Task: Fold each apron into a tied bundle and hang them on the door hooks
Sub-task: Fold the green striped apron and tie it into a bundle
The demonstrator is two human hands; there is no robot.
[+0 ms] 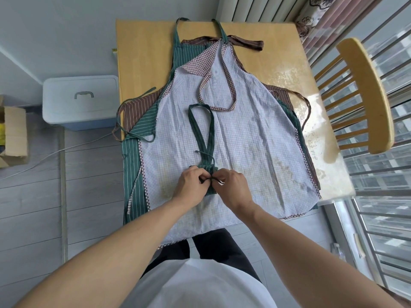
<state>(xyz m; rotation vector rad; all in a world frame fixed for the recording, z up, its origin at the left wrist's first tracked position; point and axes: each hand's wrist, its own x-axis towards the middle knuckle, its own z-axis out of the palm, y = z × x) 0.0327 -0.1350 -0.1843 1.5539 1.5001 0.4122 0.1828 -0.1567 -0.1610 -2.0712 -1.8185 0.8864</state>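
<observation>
Green striped bundle [209, 174], folded small and narrow, lying on the near middle of the pale checked apron [233, 134], neck loop stretched away across the checks. Tying apparently under way, knot not yet shown finished: left hand [191, 185] and right hand [231, 185] meeting over the bundle, fingers of each curled and pinching a thin dark tie. Still to fold, by the look of it: the checked apron itself, spread flat and stained, plus a green striped apron [138, 127] and a brown striped apron [142, 103] peeking from under its far and left edges. Nothing hung; no door hooks in sight. All heaped on the desk [142, 52], wooden chair [364, 94] beyond the checked apron's right edge.
</observation>
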